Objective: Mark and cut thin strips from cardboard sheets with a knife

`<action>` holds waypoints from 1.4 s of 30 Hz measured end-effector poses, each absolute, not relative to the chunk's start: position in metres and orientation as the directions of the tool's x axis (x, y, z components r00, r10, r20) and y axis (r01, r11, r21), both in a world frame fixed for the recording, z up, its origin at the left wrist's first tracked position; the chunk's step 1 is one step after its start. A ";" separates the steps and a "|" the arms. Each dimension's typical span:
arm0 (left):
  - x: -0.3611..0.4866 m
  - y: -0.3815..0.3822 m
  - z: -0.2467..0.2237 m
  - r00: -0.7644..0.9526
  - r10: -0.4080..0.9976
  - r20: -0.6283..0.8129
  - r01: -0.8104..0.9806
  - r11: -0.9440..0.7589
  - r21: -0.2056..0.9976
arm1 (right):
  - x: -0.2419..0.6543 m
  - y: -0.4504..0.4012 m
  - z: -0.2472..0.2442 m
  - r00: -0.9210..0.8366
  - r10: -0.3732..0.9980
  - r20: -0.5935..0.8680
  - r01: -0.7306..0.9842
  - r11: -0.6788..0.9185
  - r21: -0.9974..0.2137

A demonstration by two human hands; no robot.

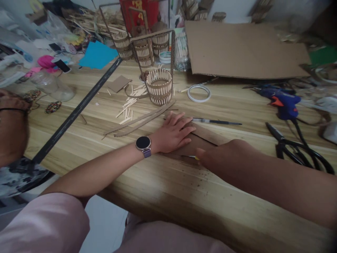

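Observation:
My left hand (172, 135) lies flat, fingers spread, pressing on a piece of brown cardboard (201, 143) near the table's front. At the cardboard's near edge my right hand (223, 154) is closed around a utility knife (196, 158); only a bit of yellow and a thin blade show, the rest hidden by the fingers. Just beyond the cardboard lies a pen (216, 121). Thin curved cardboard strips (142, 121) rest to the left of my left hand. Behind them stands a small basket (159, 86) of pale sticks and brown bands, with a tall handle.
Scissors (295, 147) and a blue glue gun (286, 103) lie at right. A tape roll (199, 93), loose sticks (130, 103) and a large cardboard sheet (244, 49) sit farther back. A long black strip (79, 109) crosses the left side, near another person's arm (13, 130).

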State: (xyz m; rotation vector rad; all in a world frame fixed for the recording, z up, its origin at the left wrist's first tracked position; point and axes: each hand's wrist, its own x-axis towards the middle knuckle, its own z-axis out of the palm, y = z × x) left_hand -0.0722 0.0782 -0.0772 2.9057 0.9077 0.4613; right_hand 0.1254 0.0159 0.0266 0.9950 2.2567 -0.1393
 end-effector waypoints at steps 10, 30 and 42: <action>-0.072 0.078 -0.076 0.778 0.576 0.250 0.553 -0.817 0.163 | 0.134 0.014 0.023 -0.479 0.674 -0.562 0.763 0.636 0.112; -0.071 0.079 -0.077 0.777 0.575 0.256 0.552 -0.818 0.159 | 0.160 0.007 0.011 -0.517 0.701 -0.491 0.733 0.658 0.169; -0.071 0.079 -0.076 0.779 0.578 0.243 0.552 -0.816 0.174 | 0.156 0.005 0.034 -0.449 0.682 -0.577 0.790 0.605 0.099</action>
